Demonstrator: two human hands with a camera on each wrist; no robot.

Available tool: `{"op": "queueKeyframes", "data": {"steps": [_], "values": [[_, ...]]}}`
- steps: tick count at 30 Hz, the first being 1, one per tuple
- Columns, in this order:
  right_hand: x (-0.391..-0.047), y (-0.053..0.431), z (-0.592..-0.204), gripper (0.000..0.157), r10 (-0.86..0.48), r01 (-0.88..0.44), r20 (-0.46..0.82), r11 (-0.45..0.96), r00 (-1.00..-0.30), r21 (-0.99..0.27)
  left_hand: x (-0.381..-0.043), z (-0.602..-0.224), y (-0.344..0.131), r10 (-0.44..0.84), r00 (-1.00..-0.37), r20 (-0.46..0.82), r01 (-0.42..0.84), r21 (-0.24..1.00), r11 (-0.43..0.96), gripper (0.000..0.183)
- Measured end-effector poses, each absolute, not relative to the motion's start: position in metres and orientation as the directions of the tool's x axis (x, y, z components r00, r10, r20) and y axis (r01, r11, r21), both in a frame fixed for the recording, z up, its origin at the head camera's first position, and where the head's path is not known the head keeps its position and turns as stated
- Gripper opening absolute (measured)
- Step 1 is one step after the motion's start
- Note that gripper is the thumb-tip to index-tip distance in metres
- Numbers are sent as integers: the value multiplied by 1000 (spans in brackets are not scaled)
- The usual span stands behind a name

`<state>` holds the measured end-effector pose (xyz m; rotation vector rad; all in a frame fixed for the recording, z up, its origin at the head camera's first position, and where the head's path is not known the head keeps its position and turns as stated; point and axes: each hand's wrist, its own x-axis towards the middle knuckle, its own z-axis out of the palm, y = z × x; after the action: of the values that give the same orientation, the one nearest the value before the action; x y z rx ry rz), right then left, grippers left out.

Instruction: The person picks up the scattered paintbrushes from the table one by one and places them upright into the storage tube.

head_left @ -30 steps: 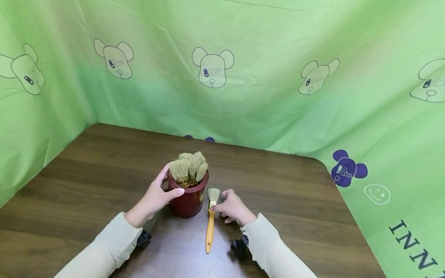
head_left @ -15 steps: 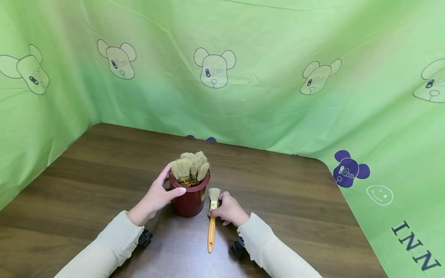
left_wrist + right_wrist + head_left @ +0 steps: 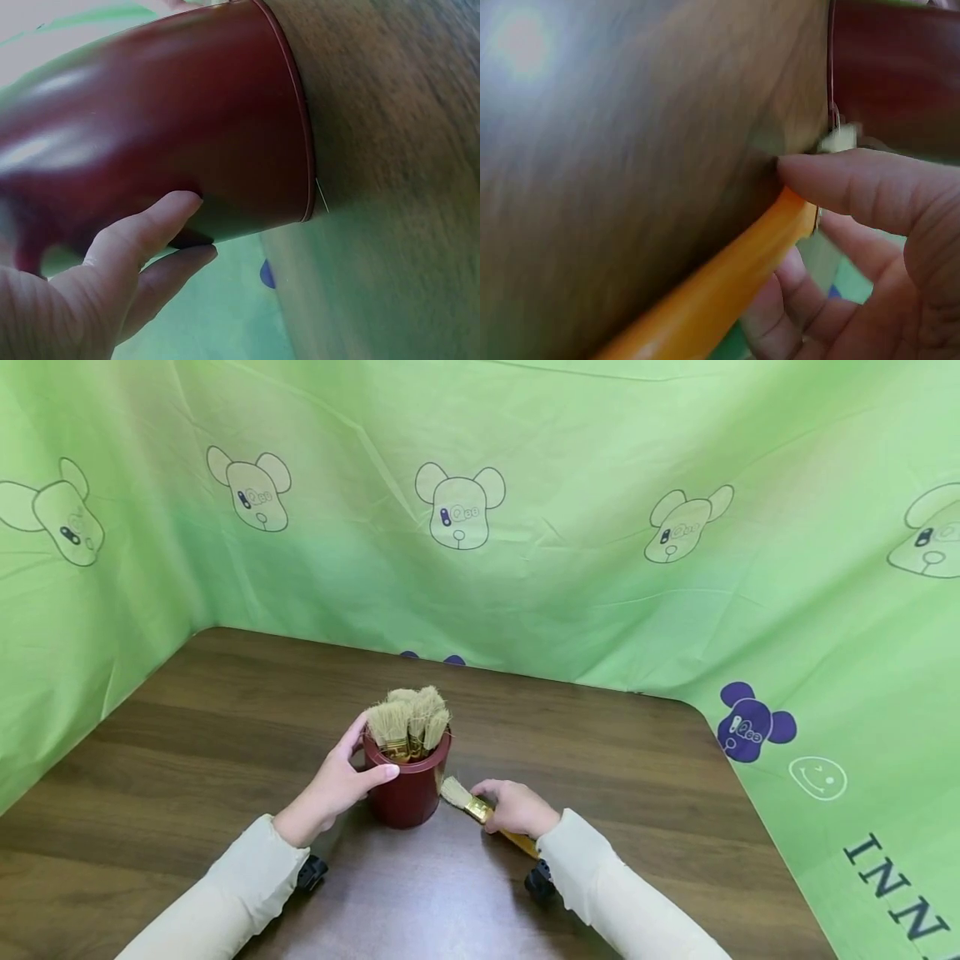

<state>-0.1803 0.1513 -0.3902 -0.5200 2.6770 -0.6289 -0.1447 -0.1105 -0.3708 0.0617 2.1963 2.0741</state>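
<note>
Dark red and cylindrical, a pot (image 3: 405,797) stands upright on the table, holding several paintbrushes (image 3: 397,724) with their pale bristles up. My left hand (image 3: 337,787) grips it, thumb over the near rim and fingers around the left side; in the left wrist view fingertips lie against the wall of the pot (image 3: 187,112). Right of the pot, my right hand (image 3: 519,808) pinches a paintbrush (image 3: 477,810) near its gold ferrule. The bristles point left toward the pot's base. In the right wrist view the orange handle (image 3: 720,277) slants down and left from the thumb.
The brown wooden table (image 3: 247,718) extends around the pot. Green printed cloth (image 3: 562,577) hangs behind it and along both sides. A small black device (image 3: 540,881) sits at each wrist by the cuff.
My right hand has closed on the paintbrush and turned it: the handle pointed toward me and now swings right, with the bristles nearer the pot. The left hand and pot have stayed put.
</note>
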Motion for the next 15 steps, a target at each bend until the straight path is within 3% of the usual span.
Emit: {"op": "queueKeyframes", "data": {"steps": [5, 15], "values": [[-184, 161, -388, 44, -381, -268, -245, 879, -891, -394, -144, -371, -112, 115, -992, -54, -47, 997, 59, 89], [-180, 169, -395, 35, -488, -373, -120, 782, -865, -499, -145, -372, -112, 117, -992, -50, -44, 998, 53, 89]]}}
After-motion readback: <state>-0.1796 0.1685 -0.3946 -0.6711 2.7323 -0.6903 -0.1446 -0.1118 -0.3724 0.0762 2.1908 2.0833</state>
